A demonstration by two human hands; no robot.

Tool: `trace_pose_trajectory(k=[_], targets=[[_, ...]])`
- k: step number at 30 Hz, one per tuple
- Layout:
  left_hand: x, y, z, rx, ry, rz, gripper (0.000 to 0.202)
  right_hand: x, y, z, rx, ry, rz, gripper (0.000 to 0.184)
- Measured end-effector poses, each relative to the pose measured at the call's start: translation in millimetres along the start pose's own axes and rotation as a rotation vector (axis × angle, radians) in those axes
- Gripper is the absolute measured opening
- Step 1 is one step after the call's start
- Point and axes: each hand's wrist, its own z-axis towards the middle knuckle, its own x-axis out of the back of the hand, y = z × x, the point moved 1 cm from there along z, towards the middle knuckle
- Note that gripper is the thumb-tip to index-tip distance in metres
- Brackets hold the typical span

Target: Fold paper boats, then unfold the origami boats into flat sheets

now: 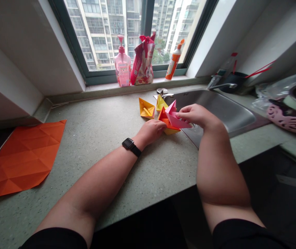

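My right hand (198, 116) pinches a pink folded paper boat (174, 117) just above the counter, beside the sink's left rim. Under it lies an orange and yellow folded paper piece (166, 123). My left hand (151, 131), with a black watch on the wrist, rests on the counter with its fingers curled against that orange and yellow piece. Two more folded paper boats stand behind: an orange-yellow one (146, 109) and a yellow one (161, 103).
A creased orange paper sheet (25, 155) lies flat at the counter's left. The steel sink (220, 107) with its tap is at the right. On the windowsill stand a pink pump bottle (122, 65), a red pouch (143, 60) and an orange-capped bottle (174, 61). A dish rack (290, 103) sits far right.
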Motion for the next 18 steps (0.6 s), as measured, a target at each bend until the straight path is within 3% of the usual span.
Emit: trace_pose_trajectory(k=[11,18], targets=[[5.1,3.8,1.1,-0.028,-0.001,-0.063,0.02,-4.2,-6.2,-0.4,0.026,-0.015,0.019,0.043],[11.4,9.6,0.1,-0.046,0.021,-0.069,0.021,-12.0,-12.1,1.4,0.053,0.04,-0.072,0.033]])
